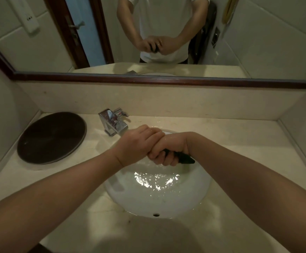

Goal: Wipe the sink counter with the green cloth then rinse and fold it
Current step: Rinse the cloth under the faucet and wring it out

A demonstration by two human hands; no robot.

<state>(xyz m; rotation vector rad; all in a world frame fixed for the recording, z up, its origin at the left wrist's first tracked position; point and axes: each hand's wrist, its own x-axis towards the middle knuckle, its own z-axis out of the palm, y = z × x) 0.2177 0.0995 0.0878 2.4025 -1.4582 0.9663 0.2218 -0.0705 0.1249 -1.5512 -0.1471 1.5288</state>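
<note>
Two bare forearms reach in from the bottom corners, meeting over a white basin (pixel 199 194) set in a cream stone counter (pixel 239 139). Above the basin's far side, the left hand (pixel 135 143) and right hand (pixel 168 152) are pressed together, both fisted tight around the green cloth (pixel 183 157), which is bunched into a dark roll. Only its end shows, poking out toward 3 o'clock from under the right hand's curled fingers; in this dim light it reads nearly black. Water glints in the bowl directly below the hands, at 6 o'clock from them. A small overflow hole sits in the basin's near wall.

At 10 o'clock from the hands stands a chrome faucet (pixel 114 123), its spout just beside the left knuckles; whether it is running cannot be told. Wet sheen lies on the counter behind the hands. Farther out at 9 o'clock, a round dark tray (pixel 52 137) rests on the counter's left side. At 12 o'clock, a wood-framed mirror (pixel 39 42) shows a person in a white shirt with clasped hands. No readable writing or brand shows anywhere.
</note>
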